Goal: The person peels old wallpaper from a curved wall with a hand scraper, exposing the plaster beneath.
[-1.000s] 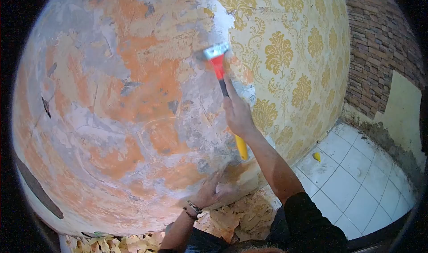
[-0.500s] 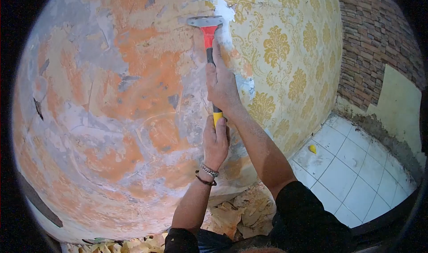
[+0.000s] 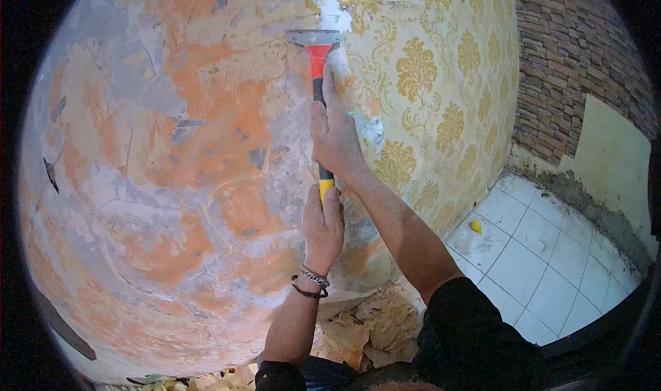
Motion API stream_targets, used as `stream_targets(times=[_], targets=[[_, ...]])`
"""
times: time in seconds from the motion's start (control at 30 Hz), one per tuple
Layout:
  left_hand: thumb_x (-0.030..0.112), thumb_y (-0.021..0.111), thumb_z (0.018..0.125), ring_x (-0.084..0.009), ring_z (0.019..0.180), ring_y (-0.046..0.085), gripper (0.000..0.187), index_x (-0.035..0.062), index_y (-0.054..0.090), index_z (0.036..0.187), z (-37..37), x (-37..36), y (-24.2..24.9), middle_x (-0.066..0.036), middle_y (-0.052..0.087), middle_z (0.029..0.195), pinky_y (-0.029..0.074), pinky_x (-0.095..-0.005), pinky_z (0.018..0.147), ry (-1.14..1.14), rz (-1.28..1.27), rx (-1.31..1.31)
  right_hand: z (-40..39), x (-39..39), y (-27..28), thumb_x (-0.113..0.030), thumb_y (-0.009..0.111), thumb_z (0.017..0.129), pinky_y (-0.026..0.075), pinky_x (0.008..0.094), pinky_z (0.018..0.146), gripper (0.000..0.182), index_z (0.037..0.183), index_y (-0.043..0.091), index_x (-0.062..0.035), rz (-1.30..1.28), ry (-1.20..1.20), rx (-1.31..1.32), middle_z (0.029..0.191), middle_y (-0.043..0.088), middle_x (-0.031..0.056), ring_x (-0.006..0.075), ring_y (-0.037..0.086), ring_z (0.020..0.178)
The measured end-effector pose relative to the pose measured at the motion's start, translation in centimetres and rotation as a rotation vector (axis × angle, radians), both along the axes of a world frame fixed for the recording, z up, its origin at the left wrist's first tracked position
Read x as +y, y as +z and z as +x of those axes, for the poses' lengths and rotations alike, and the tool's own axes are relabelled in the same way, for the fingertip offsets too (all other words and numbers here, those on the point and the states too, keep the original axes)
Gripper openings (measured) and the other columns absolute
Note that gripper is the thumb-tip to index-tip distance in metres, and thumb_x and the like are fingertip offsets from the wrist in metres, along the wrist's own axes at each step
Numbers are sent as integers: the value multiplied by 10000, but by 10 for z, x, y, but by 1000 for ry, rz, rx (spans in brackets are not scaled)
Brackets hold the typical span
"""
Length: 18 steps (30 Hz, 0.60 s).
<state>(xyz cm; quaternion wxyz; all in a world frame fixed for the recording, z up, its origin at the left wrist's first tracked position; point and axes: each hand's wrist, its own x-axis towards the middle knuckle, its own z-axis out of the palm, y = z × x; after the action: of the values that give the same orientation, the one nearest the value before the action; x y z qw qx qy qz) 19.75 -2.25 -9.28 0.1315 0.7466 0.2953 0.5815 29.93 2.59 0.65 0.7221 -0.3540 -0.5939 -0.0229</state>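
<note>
A long-handled scraper with a wide metal blade, red neck and black-and-yellow handle stands upright against the wall. Its blade lies at the bare patch by the left edge of the patterned wallpaper. Around the middle of the handle my right hand is closed, one finger stretched along the shaft towards the red neck. Lower down, my left hand grips the yellow end. White dust coats my right hand and forearm. Left of the blade the wall is stripped to patchy orange and grey.
Torn wallpaper scraps lie in a heap at the wall's foot. To the right are white floor tiles with a small yellow piece on them. A brick-patterned wall meets the papered wall at a corner.
The scraper's blade sits slightly lower against the wall and is turned more level. Both hands keep their hold. The whole view has shifted a little, so the wall appears further left.
</note>
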Motion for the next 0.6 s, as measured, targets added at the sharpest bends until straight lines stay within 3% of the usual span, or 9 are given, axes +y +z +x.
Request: stream_targets(times=[0.03,0.1,0.17,0.27,0.33,0.43,0.47,0.6], targets=[[267,444,1000,-200,572,526,277,5,522,958,0,0,1,-99,546,664,406,-361,527,-100,-260,-70,2,7,6,-185,383,963,454,390,529,626,1523,114,-104,15,-67,-13,640,562,153,267,554,505],[265,438,1000,-195,577,526,278,5,525,953,5,7,25,-94,548,669,407,-357,529,-107,-234,-55,5,13,13,-181,378,963,458,385,532,625,1525,114,-110,9,-130,-24,646,565,151,256,554,507],[262,432,1001,-190,582,526,279,5,528,948,7,9,31,-90,550,674,408,-353,531,-112,-195,-45,6,12,20,-177,375,962,464,371,521,621,1524,120,-111,-9,-25,40,637,558,145,237,542,489],[275,437,1003,-182,588,524,297,2,533,936,4,3,16,-86,559,686,411,-344,534,25,210,61,4,1,11,-183,362,964,476,374,497,617,1524,114,-113,-103,26,35,621,547,135,230,534,463],[293,445,1004,-175,588,525,318,-1,539,925,2,-5,6,-89,562,683,412,-335,537,-140,-247,-84,4,4,8,-192,360,967,475,370,470,620,1525,101,-121,-36,-4,12,609,540,127,223,526,438],[303,449,1003,-170,576,519,327,-1,541,927,9,12,37,-84,557,660,409,-331,532,-28,-19,-6,9,16,29,-207,359,970,478,373,449,627,1525,79,-128,9,-27,13,601,538,127,227,528,417],[303,445,1003,-175,558,517,332,1,548,916,8,11,44,-86,546,632,407,-334,527,-101,-155,-60,10,20,36,-214,361,970,483,380,454,632,1525,71,-127,-2,-20,42,604,542,135,238,539,422],[308,446,1003,-173,547,513,342,2,553,893,3,12,31,-82,540,619,404,-335,520,-74,-137,-48,8,22,24,-208,365,966,487,374,453,632,1521,76,-119,63,-39,42,610,549,151,248,545,415]])
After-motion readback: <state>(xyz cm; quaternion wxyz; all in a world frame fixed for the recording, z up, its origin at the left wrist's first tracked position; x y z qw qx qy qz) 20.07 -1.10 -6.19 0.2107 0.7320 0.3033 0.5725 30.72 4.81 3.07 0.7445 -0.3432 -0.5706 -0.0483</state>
